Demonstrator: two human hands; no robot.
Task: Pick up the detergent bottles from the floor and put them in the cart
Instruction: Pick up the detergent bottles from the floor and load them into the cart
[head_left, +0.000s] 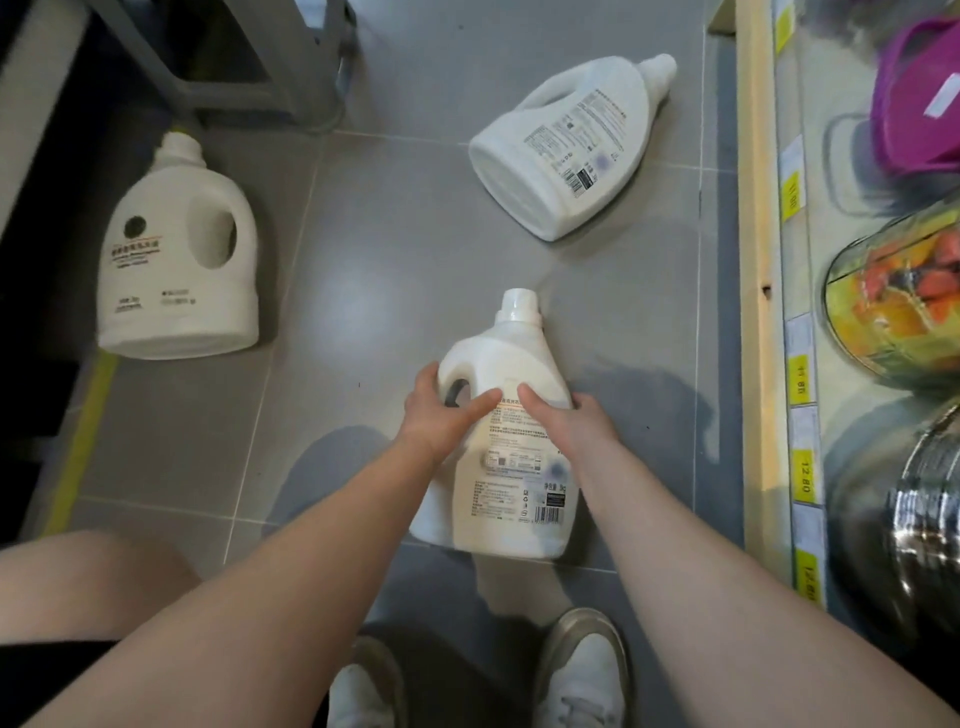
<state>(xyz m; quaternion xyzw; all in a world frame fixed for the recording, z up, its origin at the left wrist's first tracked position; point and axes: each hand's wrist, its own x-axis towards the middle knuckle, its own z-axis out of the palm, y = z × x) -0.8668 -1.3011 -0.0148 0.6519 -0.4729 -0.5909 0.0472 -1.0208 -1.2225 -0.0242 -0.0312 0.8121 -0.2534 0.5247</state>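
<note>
Detergent bottles, three white ones, are down on the grey tiled floor (363, 234). The near bottle (514, 467) is straight ahead of the person, back label up and cap pointing away, with both hands on it. It is not clear whether its base touches the tiles or is just lifted.

The left grip (441, 415) holds the bottle at the handle side. Its fingers curl round the left edge beside the handle hole and its thumb lies across the front toward the middle. The right grip (566, 421) holds the opposite side, with the thumb laid over the top of the label and the fingers wrapped round the right edge, out of sight. The two thumbs almost meet. Both forearms reach forward and down, converging on the bottle.

The left bottle (176, 249) lies flat, front label up, well apart to the left. The far bottle (566, 145) lies with its back label up and its cap pointing toward the shelf (753, 260) on the right. A grey frame (260, 78) stands beyond the left bottle. Two shoes (582, 675) show at the bottom edge.
</note>
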